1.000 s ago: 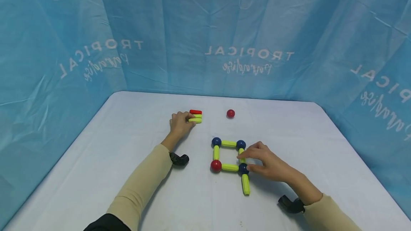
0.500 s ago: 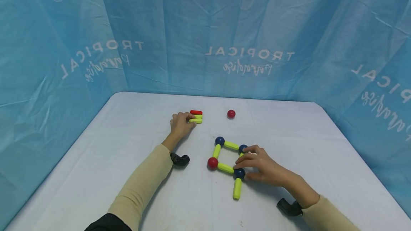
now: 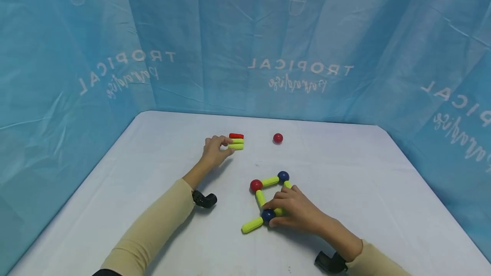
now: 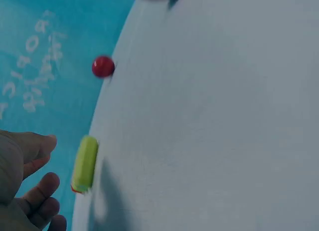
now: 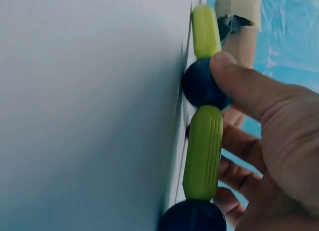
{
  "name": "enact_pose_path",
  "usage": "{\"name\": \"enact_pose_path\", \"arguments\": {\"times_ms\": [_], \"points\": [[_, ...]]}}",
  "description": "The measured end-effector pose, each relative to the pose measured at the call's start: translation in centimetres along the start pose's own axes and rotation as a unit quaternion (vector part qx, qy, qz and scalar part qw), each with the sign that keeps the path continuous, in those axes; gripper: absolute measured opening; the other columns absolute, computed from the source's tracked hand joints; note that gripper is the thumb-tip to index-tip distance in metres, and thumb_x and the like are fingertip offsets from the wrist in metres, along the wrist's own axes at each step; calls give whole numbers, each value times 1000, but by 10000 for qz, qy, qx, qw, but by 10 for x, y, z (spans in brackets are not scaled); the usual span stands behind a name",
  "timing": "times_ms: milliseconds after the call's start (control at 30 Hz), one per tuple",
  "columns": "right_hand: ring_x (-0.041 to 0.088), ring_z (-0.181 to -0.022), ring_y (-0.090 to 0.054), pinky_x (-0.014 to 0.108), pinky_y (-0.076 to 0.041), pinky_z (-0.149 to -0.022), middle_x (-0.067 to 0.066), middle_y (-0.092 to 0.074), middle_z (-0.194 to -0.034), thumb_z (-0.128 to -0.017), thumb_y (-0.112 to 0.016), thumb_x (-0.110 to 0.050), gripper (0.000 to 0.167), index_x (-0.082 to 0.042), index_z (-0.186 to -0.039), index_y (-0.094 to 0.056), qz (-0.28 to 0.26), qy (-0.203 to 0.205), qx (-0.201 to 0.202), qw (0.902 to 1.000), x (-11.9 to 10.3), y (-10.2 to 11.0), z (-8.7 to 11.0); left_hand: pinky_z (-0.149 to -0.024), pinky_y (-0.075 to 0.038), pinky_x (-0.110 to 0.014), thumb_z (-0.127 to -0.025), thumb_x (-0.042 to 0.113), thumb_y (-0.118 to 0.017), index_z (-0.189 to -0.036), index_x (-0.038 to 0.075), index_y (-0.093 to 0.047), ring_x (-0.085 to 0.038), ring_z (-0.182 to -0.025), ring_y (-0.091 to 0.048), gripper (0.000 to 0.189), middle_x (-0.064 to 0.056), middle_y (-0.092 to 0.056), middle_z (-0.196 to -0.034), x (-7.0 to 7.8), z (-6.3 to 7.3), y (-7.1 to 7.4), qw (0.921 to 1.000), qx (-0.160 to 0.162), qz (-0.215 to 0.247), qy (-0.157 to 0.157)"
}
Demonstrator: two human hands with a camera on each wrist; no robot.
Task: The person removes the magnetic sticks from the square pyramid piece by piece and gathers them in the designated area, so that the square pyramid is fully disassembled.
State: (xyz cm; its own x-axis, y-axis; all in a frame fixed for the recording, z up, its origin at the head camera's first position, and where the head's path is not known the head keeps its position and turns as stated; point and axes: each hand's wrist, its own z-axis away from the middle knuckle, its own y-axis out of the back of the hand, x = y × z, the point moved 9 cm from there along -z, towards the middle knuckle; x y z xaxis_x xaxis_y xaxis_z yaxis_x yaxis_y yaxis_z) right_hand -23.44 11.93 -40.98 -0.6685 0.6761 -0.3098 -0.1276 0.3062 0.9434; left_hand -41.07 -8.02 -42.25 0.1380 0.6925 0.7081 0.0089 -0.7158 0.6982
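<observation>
A magnetic building frame of yellow-green rods and balls lies on the table. Its red ball [image 3: 256, 185] is at the upper left, one blue ball [image 3: 283, 176] at the far corner. My right hand [image 3: 297, 212] pinches the nearest blue ball [image 5: 202, 84], thumb on its side in the right wrist view. From that ball a single rod [image 3: 252, 225] sticks out to the lower left. The hand hides part of the frame. Farther back, my left hand [image 3: 216, 150] reaches beside two yellow-green rods [image 3: 236, 147]. In the left wrist view its thumb and fingers are spread, apart from them.
A red rod [image 3: 236, 136] lies just behind the loose yellow-green ones. To their right sits a loose red ball [image 3: 278, 138]. Blue printed curtain [image 3: 245, 46] hangs around the white table [image 3: 184, 127]. Each wrist carries a black camera [image 3: 205, 200].
My right hand has turned the frame clockwise and drawn its near corner left and toward me. The free rod swings from pointing at me to lower left. My left hand stays almost in place.
</observation>
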Motion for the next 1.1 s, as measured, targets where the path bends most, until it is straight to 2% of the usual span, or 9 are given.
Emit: {"name": "enact_pose_path", "arguments": {"times_ms": [133,267,367,433,500,633,867,1100], "points": [[2,-88,-44,24,-37,-78,-19,-67,-95,-76,-73,-46,38,-32,-111,-68,-121,-273,46,9995,-1,-3,-3,-89,-41,-39,-89,22,-64,-108,18,-66,-24,-108,-47,20,-4,-61,-109,16,36,0,9978,-470,381,-287],[2,-82,-43,19,-36,-71,-18,-69,-97,-77,-73,-46,37,-31,-110,-68,-176,-470,193,9986,0,-3,-5,-85,-41,-35,-89,24,-64,-108,20,-69,-21,-104,-50,19,3,-64,-104,32,85,-8,9908,-1125,465,-596],[2,-80,-42,17,-35,-67,-18,-70,-98,-76,-73,-45,36,-31,-109,-69,-140,-540,377,9977,-1,-2,-6,-82,-39,-33,-87,31,-66,-110,20,-69,-18,-101,-48,26,5,-64,-103,42,120,-17,9821,-1585,449,-914],[2,-78,-41,17,-35,-65,-18,-70,-98,-76,-74,-44,35,-30,-107,-70,-97,-552,514,9971,-1,0,-6,-82,-37,-32,-85,35,-68,-111,19,-68,-17,-100,-46,31,4,-64,-102,47,139,-23,9767,-1790,481,-1082],[2,-76,-40,16,-34,-64,-17,-70,-96,-75,-75,-42,35,-28,-106,-70,-54,-544,628,9965,-1,0,-7,-81,-34,-32,-82,35,-71,-110,18,-68,-15,-97,-44,33,4,-63,-102,48,151,-28,9746,-1857,467,-1160],[2,-74,-38,15,-32,-62,-18,-69,-94,-74,-76,-43,35,-27,-106,-71,-17,-541,712,9960,-3,0,-8,-79,-31,-30,-76,30,-77,-105,19,-68,-12,-92,-40,32,6,-60,-97,46,163,-36,9792,-1657,238,-1144],[2,-74,-38,15,-32,-62,-17,-69,-95,-74,-75,-43,35,-26,-105,-71,-106,-584,692,9958,-5,-2,-9,-75,-28,-28,-74,26,-78,-94,22,-70,-10,-86,-36,22,9,-55,-91,43,166,-38,9860,-1244,-158,-1100],[2,-75,-39,16,-33,-62,-17,-70,-90,-73,-76,-43,37,-26,-105,-72,-139,-639,684,9955,-5,-1,-10,-73,-31,-25,-76,23,-76,-94,23,-69,-10,-83,-41,19,9,-60,-90,49,168,-27,9900,-889,132,-1092]]}}
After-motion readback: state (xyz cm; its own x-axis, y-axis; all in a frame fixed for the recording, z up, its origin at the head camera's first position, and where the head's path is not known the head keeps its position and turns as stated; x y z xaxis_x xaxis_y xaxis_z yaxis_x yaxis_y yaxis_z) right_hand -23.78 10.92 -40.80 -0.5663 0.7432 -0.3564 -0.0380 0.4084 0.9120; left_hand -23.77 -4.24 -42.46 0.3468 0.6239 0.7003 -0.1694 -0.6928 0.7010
